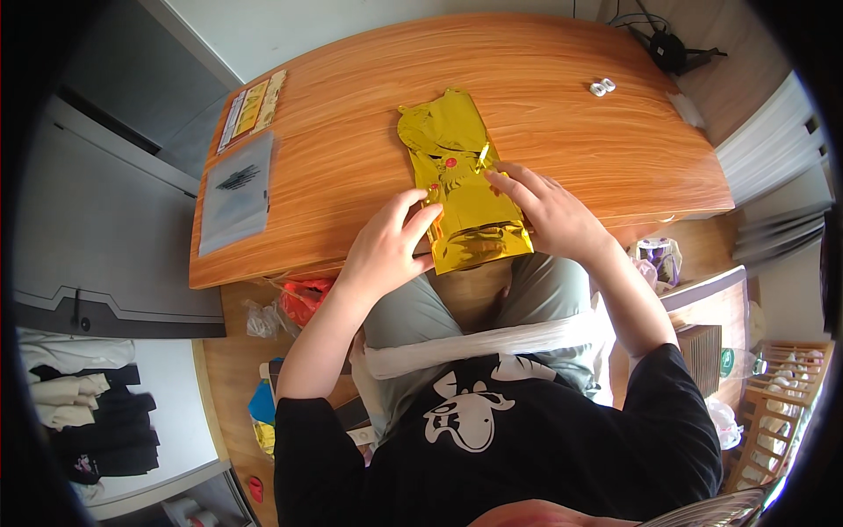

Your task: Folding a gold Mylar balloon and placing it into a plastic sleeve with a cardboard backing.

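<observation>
A flat gold foil balloon (pixel 458 180) with small red marks lies on the wooden table (pixel 351 149), its near end hanging over the table's front edge. My left hand (pixel 386 241) rests on the balloon's left side, fingers pressing its edge. On the balloon's right side lies my right hand (pixel 543 208), fingertips on the foil near its middle. Both hands press down flat on the foil rather than closing around it.
A grey plastic bag (pixel 235 191) and a yellow printed card (pixel 253 107) lie at the table's left end. Two small white rings (pixel 602 87) sit at the far right. Black cables (pixel 669 48) are beyond the table. A red bag (pixel 303 299) lies on the floor.
</observation>
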`<state>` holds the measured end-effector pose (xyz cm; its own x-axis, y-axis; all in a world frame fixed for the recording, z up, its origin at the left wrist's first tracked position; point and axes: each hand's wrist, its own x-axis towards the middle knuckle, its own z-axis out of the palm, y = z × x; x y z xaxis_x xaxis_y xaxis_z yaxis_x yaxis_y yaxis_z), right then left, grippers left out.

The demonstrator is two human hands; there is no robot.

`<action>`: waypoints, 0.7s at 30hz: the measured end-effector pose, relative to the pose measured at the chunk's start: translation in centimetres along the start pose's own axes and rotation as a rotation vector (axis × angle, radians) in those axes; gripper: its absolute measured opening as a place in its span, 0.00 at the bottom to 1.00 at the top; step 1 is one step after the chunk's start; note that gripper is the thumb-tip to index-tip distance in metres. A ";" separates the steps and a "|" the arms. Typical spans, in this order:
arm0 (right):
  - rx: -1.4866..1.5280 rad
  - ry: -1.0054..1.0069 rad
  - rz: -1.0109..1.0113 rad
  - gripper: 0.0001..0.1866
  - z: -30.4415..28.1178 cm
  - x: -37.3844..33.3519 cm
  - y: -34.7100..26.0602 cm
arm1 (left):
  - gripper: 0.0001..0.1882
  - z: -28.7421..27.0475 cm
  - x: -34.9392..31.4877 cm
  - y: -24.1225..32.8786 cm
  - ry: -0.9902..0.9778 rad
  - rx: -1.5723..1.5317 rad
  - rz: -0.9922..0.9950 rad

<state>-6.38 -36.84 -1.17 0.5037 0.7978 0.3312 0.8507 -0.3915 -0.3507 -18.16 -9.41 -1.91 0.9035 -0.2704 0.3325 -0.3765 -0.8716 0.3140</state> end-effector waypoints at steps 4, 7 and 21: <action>-0.068 -0.023 -0.053 0.41 -0.2 0.2 -0.1 | 0.35 0.0 0.3 -0.5 0.054 0.017 0.089; -0.102 -0.039 -0.054 0.41 -0.4 0.5 -0.5 | 0.33 0.2 0.4 -1.1 0.034 0.050 0.110; -0.068 0.028 -0.135 0.34 -0.3 0.9 0.0 | 0.32 0.2 0.7 -0.8 0.017 0.046 0.093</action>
<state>-5.89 -36.29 -0.59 0.3876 0.8325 0.3959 0.9186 -0.3129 -0.2415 -17.21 -8.95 -2.15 0.8613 -0.3445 0.3735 -0.4485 -0.8609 0.2401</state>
